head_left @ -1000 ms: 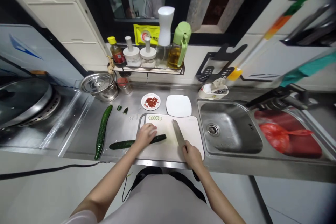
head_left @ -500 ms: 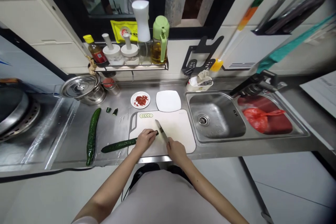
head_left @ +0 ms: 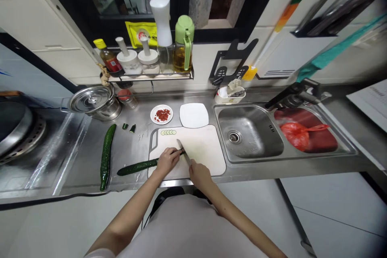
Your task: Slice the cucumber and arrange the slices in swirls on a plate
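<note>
My left hand (head_left: 168, 161) is closed around a dark green cucumber (head_left: 137, 167), which lies partly on the white cutting board (head_left: 208, 141) and sticks out past its left edge. In my right hand (head_left: 199, 174) is a kitchen knife (head_left: 184, 151). Its blade slants up and left, right at the cucumber's cut end beside my left fingertips. A short row of thin cucumber slices (head_left: 168, 132) lies near the board's top left. Another whole cucumber (head_left: 107, 157) rests on the counter to the left, below two cut-off cucumber ends (head_left: 132, 128).
Behind the board stand a small plate of chopped red bits (head_left: 161, 115) and a white square plate (head_left: 194, 115). A sink (head_left: 250, 135) with a red bag (head_left: 296, 136) is on the right. A lidded steel pot (head_left: 95, 102) stands left, under a shelf of seasoning bottles (head_left: 148, 62).
The knife has moved slightly left, and its blade is now against the cucumber's cut end. My left hand and the cucumber have hardly moved.
</note>
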Demonstrator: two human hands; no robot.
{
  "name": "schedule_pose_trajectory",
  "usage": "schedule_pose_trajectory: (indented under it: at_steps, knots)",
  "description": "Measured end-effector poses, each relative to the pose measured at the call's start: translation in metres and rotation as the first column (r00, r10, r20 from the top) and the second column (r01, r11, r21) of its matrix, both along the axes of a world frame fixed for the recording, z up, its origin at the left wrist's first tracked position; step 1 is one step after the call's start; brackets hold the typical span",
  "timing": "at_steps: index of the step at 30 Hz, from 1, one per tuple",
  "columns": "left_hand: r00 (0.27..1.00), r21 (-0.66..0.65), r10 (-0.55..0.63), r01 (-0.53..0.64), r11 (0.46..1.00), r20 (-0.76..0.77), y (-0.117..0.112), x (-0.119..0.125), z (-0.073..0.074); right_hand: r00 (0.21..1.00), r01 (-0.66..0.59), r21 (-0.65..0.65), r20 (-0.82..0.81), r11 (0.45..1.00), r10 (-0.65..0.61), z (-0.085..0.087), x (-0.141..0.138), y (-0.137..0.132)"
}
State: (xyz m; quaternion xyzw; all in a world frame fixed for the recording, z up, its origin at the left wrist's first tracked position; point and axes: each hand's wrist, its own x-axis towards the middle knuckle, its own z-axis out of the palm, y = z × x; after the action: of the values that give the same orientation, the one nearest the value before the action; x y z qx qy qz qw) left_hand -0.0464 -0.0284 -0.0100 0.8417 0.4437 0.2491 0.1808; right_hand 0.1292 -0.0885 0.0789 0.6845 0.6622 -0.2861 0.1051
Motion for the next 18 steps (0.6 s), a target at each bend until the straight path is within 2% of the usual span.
schedule_pose_trajectory:
  at_steps: [18]
  knots:
    - [1.0, -0.002, 0.002, -0.002, 1.0, 0.006, 0.0, 0.002, -0.001, 1.0, 0.002, -0.079, -0.016, 0.997, -0.003, 0.011, 0.002, -0.008]
